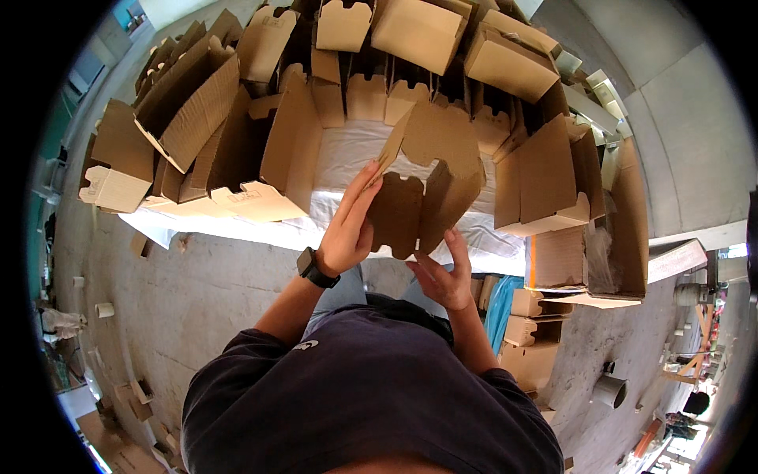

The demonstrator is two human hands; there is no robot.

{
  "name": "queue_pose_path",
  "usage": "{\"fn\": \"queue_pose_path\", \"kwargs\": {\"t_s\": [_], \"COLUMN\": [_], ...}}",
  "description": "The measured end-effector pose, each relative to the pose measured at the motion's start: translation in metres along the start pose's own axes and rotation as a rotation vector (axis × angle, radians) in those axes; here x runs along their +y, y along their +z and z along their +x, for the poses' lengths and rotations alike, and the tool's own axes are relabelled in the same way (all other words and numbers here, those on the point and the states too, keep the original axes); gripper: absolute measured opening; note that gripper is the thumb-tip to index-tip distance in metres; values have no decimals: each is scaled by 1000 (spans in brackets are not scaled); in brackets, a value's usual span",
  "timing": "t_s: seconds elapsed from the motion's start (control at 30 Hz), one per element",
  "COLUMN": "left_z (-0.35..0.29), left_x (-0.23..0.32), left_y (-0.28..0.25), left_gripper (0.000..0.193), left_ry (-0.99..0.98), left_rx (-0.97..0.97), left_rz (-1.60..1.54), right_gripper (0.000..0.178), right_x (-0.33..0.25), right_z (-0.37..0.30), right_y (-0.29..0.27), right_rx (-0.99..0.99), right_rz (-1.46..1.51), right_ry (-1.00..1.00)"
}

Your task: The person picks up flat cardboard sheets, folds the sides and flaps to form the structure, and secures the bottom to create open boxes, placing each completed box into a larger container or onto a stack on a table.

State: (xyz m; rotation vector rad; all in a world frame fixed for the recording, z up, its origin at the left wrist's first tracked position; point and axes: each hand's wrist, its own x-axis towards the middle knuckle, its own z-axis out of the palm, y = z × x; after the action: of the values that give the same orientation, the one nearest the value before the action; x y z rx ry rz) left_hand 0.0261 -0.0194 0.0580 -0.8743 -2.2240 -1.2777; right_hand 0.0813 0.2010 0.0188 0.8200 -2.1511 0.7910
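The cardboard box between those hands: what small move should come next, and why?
Probably the right fingers should ease the notched panel and the right side panel together: a gap shows between them, while the left fingers lie along the left side of the cardboard box.

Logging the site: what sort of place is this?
Probably a workshop or storage space: many cardboard boxes crowd a white-covered surface, with a grey, concrete-looking floor around it.

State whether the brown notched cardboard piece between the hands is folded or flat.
Folded: the brown notched cardboard piece shows panels set at angles, between the left hand and right hand.
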Motion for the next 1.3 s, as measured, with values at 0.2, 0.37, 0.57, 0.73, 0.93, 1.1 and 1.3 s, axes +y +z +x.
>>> {"fn": "queue_pose_path", "kwargs": {"t_s": [0.2,0.37,0.57,0.73,0.93,1.1,1.3], "left_z": [-19,-68,-61,-84,-96,-107,-98], "left_x": [-30,-97,-76,-82,-76,-78,-71], "left_y": [-3,5,43,80,80,87,79], "left_gripper": [80,53,60,92,60,54,46], "left_ry": [-217,-475,-801,-805,-916,-994,-891], "left_rx": [280,228,359,195,338,342,165], "left_rz": [-292,-1661,-2011,-1915,-2167,-2292,-1798], "right_gripper": [57,49,50,80,71,63,64], "right_x": [-13,13,15,-14,-17,-19,-10], "right_z": [7,27,43,71,97,115,112], "right_y": [-7,-20,-29,-31,-37,-42,-41], "right_rx": [375,655,475,346,381,443,485], "right_rz": [485,594,885,998,997,1101,1036], "right_ry": [369,557,582,586,878,1162,1211]}}
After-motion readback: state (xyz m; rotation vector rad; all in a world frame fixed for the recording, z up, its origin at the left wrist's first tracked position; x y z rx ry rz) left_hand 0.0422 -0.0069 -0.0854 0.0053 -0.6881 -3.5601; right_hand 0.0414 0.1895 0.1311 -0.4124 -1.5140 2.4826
